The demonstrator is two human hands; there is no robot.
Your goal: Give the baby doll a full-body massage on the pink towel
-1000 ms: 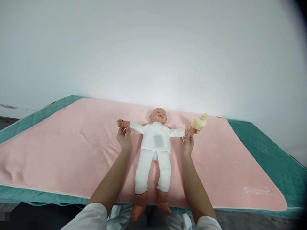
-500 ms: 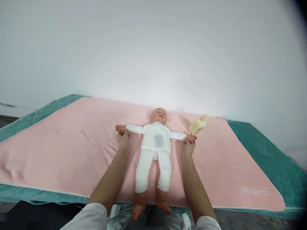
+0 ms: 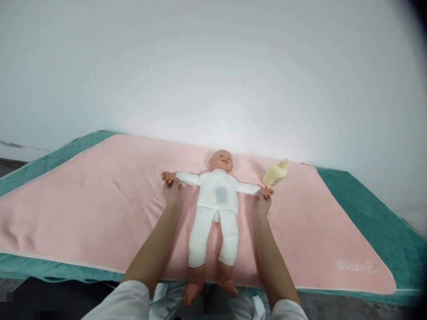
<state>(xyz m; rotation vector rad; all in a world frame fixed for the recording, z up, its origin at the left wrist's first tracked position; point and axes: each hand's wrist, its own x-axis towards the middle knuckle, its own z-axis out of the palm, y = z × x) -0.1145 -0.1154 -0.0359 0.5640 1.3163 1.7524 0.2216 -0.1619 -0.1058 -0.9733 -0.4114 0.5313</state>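
A baby doll (image 3: 217,191) in a white top and trousers lies face up on a pink blanket (image 3: 100,213), its feet toward me and its arms stretched out sideways. My left hand (image 3: 171,192) is closed on the doll's arm at the left, around the wrist and sleeve end. On the other side, my right hand (image 3: 263,205) grips the doll's other wrist in the same way. Some of my fingertips are hidden beneath the doll's arms. Just beyond my right hand is a pale yellow pump bottle (image 3: 275,173), leaning beside the doll's hand.
Under the blanket lies a green quilted pad (image 3: 373,213), showing along the left, right and front edges. A white wall (image 3: 213,80) rises behind the bed surface. The doll's feet reach over the front edge, close to my lap.
Almost nothing differs. Both hands keep their hold on the doll's wrists, and the doll's left-side arm has shifted very slightly.
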